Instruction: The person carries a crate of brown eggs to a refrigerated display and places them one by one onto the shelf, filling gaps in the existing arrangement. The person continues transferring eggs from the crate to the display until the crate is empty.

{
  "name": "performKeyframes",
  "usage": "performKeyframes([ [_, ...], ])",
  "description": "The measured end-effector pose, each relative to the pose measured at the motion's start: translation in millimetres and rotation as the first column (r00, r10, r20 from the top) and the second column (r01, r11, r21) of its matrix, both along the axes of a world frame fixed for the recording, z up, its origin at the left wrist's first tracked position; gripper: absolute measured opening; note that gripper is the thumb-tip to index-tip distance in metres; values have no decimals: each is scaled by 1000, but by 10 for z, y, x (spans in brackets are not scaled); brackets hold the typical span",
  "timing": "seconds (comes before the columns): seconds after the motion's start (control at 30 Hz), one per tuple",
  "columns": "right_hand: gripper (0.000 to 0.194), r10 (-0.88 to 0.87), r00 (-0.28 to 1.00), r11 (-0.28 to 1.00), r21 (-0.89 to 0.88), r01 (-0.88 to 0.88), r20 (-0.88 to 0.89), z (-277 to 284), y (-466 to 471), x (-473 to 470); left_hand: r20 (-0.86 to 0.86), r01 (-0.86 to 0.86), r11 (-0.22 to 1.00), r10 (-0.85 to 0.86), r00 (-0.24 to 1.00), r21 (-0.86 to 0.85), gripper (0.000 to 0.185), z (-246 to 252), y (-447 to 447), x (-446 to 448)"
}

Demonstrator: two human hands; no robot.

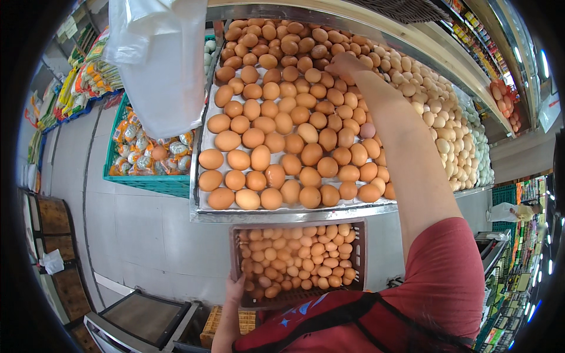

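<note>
Rows of brown eggs (pixel 283 123) lie on a white-lined, metal-edged display table (pixel 291 216). My right hand (pixel 346 66) reaches over the heaped brown eggs at the table's far side; its fingers are partly hidden, and whether it holds an egg cannot be told. Below the near edge is a brown plastic crate (pixel 363 260) with many brown eggs (pixel 304 253) inside. My left hand (pixel 236 287) grips the crate's left rim near its lower corner.
Clear plastic bags (pixel 163 75) hang at the table's left end. A green crate (pixel 148 181) of wrapped eggs stands on the left. Paler eggs (pixel 450 128) lie at the right. Wooden shelving (pixel 468 101) edges the far side. A person (pixel 514 212) is far right.
</note>
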State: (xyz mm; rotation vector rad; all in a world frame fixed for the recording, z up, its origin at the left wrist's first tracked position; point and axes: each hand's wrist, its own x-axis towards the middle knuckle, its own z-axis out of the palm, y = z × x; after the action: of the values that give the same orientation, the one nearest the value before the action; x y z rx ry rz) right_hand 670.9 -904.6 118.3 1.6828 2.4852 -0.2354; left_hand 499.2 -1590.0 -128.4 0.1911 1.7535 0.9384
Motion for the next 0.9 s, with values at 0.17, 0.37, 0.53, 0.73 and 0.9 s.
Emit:
performKeyframes([
  [0.17, 43, -96, 995, 943, 322, 81, 29, 9, -230, -172, -21, 7, 1000, -7, 1000, 19, 38, -17, -4, -18],
  [0.37, 45, 64, 981, 998, -14, -68, -182, 246, -349, -371, -71, 46, 999, -45, 996, 15, 38, -41, -25, -25],
  [0.53, 43, 123, 992, 992, 1, -123, -6, 111, -452, -399, -74, 45, 999, -44, 996, 14, 37, -21, -15, -21],
  [0.73, 41, 101, 992, 994, 42, -98, -81, 112, -405, -302, -91, 28, 999, -26, 996, 24, 38, 24, 5, -2],
  [0.9, 39, 6, 939, 998, -51, -25, -344, 275, -395, -326, -45, 19, 1000, -18, 999, 12, 38, 94, 48, -11],
])
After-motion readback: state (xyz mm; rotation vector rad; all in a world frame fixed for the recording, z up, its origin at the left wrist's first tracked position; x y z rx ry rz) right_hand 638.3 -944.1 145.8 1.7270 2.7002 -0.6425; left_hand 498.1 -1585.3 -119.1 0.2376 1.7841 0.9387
